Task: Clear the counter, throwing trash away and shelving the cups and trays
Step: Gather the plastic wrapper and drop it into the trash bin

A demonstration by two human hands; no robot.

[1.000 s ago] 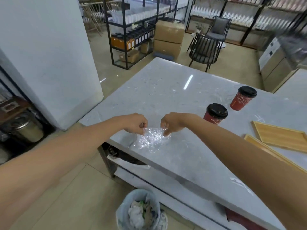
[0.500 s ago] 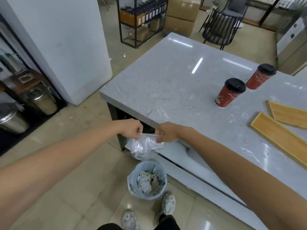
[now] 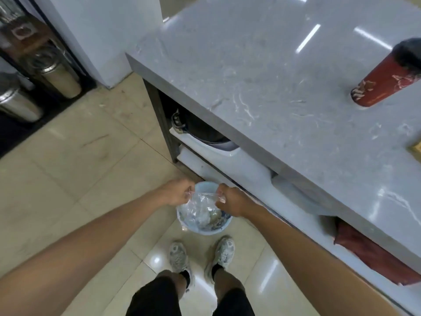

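A crumpled clear plastic bag (image 3: pixel 200 206) hangs between my two hands, directly over a pale blue trash bin (image 3: pixel 224 225) on the floor. My left hand (image 3: pixel 177 192) pinches the bag's left top corner and my right hand (image 3: pixel 230 201) pinches its right top corner. The bin holds crumpled paper and wrappers, partly hidden by the bag. On the grey marble counter (image 3: pixel 262 76), at the right edge of the view, stands a red paper cup (image 3: pixel 385 80) with a black lid. A sliver of a wooden tray (image 3: pixel 416 148) shows at the far right.
Under the counter sit white shelves (image 3: pixel 227 163) with a dark pot (image 3: pixel 200 131) and a red cloth (image 3: pixel 373 254). Steel canisters (image 3: pixel 57 74) stand at the left by a white pillar (image 3: pixel 102 30). My shoes (image 3: pixel 202 254) are right behind the bin on the tiled floor.
Both hands carried the plastic bag off the counter edge and down, until it hangs right over the bin. My view tilted down toward the floor.
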